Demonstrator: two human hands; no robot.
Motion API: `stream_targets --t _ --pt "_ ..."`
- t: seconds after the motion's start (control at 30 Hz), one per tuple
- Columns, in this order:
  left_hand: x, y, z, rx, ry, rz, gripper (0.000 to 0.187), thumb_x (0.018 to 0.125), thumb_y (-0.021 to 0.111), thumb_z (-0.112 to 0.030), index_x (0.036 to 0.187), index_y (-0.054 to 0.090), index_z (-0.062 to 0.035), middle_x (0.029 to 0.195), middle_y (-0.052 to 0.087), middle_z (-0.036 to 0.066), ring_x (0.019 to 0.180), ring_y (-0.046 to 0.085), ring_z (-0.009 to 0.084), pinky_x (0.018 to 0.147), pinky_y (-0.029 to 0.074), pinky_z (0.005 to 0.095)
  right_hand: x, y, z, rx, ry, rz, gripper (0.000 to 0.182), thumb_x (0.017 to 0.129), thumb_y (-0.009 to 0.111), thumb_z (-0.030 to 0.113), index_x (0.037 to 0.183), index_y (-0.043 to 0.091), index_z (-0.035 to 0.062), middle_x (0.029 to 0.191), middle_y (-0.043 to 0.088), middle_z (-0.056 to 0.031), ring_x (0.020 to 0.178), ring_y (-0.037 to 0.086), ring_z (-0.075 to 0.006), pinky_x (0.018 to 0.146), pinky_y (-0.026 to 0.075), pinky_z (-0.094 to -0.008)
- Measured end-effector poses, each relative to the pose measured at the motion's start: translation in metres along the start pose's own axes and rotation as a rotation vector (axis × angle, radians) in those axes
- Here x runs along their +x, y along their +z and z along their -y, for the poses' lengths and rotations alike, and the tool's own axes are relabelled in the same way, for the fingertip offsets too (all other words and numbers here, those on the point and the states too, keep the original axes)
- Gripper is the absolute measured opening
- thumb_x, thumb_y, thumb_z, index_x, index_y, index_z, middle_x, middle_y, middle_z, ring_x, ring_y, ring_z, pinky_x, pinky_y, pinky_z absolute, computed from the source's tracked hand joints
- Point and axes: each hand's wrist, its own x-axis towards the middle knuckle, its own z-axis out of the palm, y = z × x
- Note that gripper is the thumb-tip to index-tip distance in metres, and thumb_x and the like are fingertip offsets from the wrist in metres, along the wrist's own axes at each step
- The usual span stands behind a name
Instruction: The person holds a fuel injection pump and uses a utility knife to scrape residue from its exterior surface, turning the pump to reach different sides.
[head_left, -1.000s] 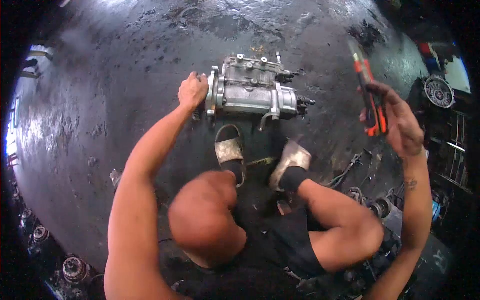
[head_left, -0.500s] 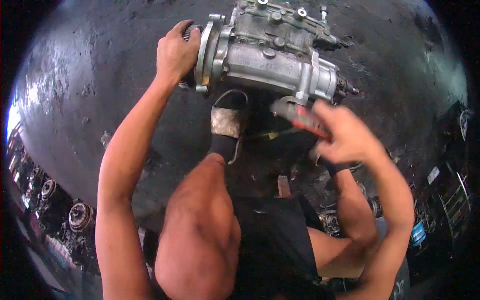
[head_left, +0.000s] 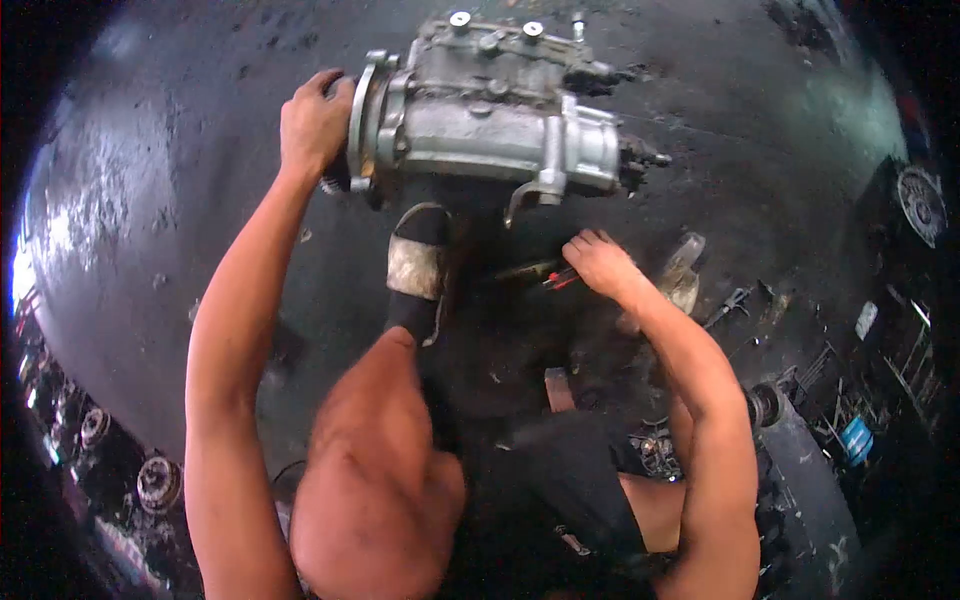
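A silver cast-metal machine unit (head_left: 480, 135) with a flange and a toothed gear at its left end sits on the dark floor in front of me. My left hand (head_left: 312, 130) is closed around the gear end, which its fingers mostly hide. Below the unit's right end hangs a curved metal bracket (head_left: 520, 200). Low over the floor to the right, my right hand (head_left: 600, 265) is closed on red-handled pliers (head_left: 560, 278). Only a small part of the pliers shows; the hand covers the rest.
My sandalled left foot (head_left: 412, 268) stands just below the unit, and my other foot (head_left: 682, 275) lies right of my right hand. A small block (head_left: 558, 390) is on the floor between my legs. Round metal parts (head_left: 158, 483) and a blue item (head_left: 857, 440) lie among clutter at the sides.
My right hand has moved down and left with the pliers, away from the unit's right end. The unit and my left hand appear further left and slightly lower in view.
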Motion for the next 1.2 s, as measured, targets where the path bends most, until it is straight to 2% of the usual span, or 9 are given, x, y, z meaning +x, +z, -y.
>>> stream_targets --t 0.2,0.3,0.43,0.47,0.57,0.8,0.9,1.03,1.2 --pt "-0.003 -0.001 -0.001 -0.037 -0.05 -0.006 0.045 0.093 0.06 -0.037 0.125 0.07 -0.0069 0.119 0.071 0.023 0.113 0.067 0.0414 0.1 0.05 0.0438 -0.044 -0.109 -0.117 -0.19 0.148 0.286 0.016 0.089 0.058 0.01 0.105 0.06 0.0071 0.108 0.064 -0.0128 0.112 0.062 -0.0317 0.097 0.048 -0.0465" --pt "-0.005 -0.003 0.0 -0.047 -0.038 0.003 0.043 0.095 0.06 -0.034 0.127 0.069 -0.0078 0.118 0.071 0.022 0.113 0.068 0.0391 0.099 0.05 0.0427 -0.075 -0.133 -0.199 -0.249 0.215 0.214 0.01 0.087 0.058 0.008 0.098 0.06 0.0068 0.102 0.064 -0.0134 0.105 0.064 -0.0333 0.092 0.051 -0.0478" --pt "-0.003 -0.001 0.008 -0.123 -0.028 0.033 0.041 0.098 0.06 -0.028 0.13 0.067 -0.0043 0.121 0.071 0.021 0.114 0.069 0.0328 0.099 0.05 0.0389 -0.106 -0.158 -0.273 -0.238 0.301 -0.053 0.027 0.083 0.055 -0.007 0.109 0.054 0.0006 0.115 0.062 -0.0219 0.113 0.06 -0.0426 0.095 0.051 -0.048" --pt "-0.005 -0.001 0.008 -0.136 -0.04 0.032 0.04 0.098 0.061 -0.026 0.13 0.067 -0.0032 0.122 0.071 0.021 0.114 0.069 0.031 0.099 0.05 0.0381 -0.107 -0.159 -0.3 -0.15 0.431 0.127 0.044 0.071 0.06 -0.014 0.112 0.051 -0.0022 0.114 0.058 -0.0244 0.112 0.056 -0.0478 0.091 0.048 -0.0501" --pt "-0.007 -0.001 0.005 -0.175 -0.094 0.067 0.039 0.098 0.061 -0.022 0.131 0.065 -0.0023 0.123 0.071 0.02 0.115 0.069 0.0286 0.1 0.049 0.0362 -0.116 -0.154 -0.336 -0.103 0.532 0.178 0.062 0.068 0.069 -0.012 0.126 0.049 -0.0032 0.125 0.057 -0.0276 0.117 0.055 -0.0498 0.095 0.049 -0.05" --pt "-0.013 -0.006 -0.011 -0.228 -0.121 0.045 0.039 0.095 0.064 -0.015 0.133 0.064 -0.0052 0.114 0.073 0.021 0.105 0.073 0.0284 0.092 0.054 0.036 -0.067 -0.155 -0.29 -0.062 0.558 -0.027 0.05 0.085 0.076 0.008 0.127 0.052 -0.0046 0.114 0.063 -0.0298 0.109 0.06 -0.0495 0.092 0.049 -0.0473" --pt "-0.012 -0.009 -0.018 -0.238 -0.172 0.05 0.041 0.093 0.066 -0.015 0.132 0.064 -0.0049 0.111 0.073 0.022 0.101 0.074 0.0323 0.087 0.056 0.0364 0.003 -0.228 -0.204 0.285 0.83 0.166 0.045 0.087 0.076 0.009 0.126 0.054 0.0005 0.111 0.068 -0.0233 0.105 0.066 -0.0443 0.093 0.051 -0.0404" --pt "-0.011 -0.009 -0.018 -0.255 -0.181 -0.005 0.04 0.09 0.068 -0.014 0.129 0.065 -0.0055 0.105 0.074 0.021 0.096 0.074 0.0327 0.084 0.056 0.0376 0.042 -0.282 -0.126 0.554 0.604 0.093 0.062 0.082 0.072 0.005 0.14 0.05 0.0001 0.133 0.062 -0.024 0.124 0.06 -0.041 0.106 0.046 -0.0413" --pt "-0.012 -0.008 -0.018 -0.227 -0.222 0.005 0.039 0.093 0.066 -0.01 0.131 0.066 -0.0055 0.11 0.075 0.016 0.098 0.074 0.0197 0.087 0.055 0.0317 0.098 -0.311 -0.067 0.54 0.303 0.252 0.059 0.082 0.076 0.008 0.139 0.06 0.0072 0.111 0.066 -0.0171 0.094 0.068 -0.0368 0.082 0.056 -0.0415"
